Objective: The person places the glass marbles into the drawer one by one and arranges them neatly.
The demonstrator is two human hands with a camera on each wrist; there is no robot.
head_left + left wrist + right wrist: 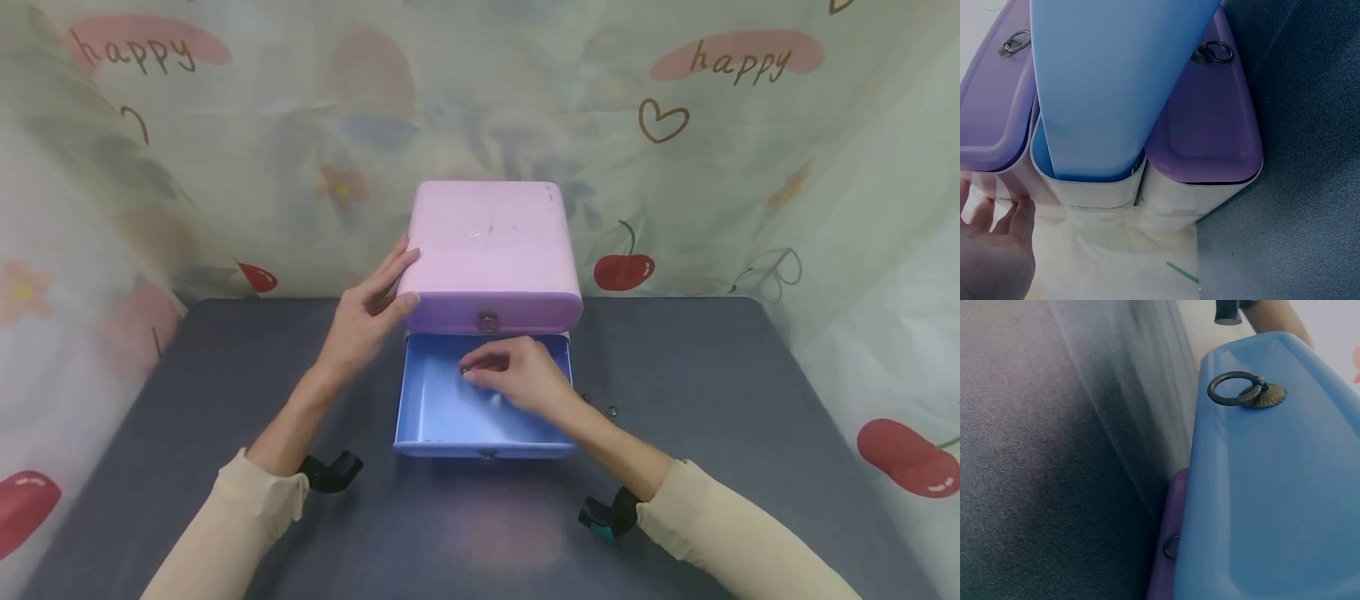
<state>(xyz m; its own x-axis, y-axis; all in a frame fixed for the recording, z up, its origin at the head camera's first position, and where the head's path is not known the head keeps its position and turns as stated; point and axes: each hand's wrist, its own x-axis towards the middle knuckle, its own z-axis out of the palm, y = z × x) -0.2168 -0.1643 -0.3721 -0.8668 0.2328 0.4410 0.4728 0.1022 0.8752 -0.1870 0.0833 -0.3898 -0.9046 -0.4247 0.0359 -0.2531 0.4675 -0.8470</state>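
Note:
A small drawer unit [487, 237] with a pink top stands on the table. Its blue middle drawer [435, 408] is pulled out, and a ring handle [1232, 389] hangs on its front. My left hand [367, 312] rests against the unit's left side, thumb at the front edge; in the left wrist view its fingers [1021, 219] lie along the side wall. Over the open drawer, my right hand [525, 375] pinches a small dark piece [465, 371] between thumb and fingertips, too small to name. That hand is outside the right wrist view.
Two small metallic pieces [612, 412] lie on the dark table [675, 367] to the right of the drawer. A purple drawer [1210, 125] sits closed below the blue one, another [994, 106] above. Patterned curtains [480, 100] surround the table's back and sides.

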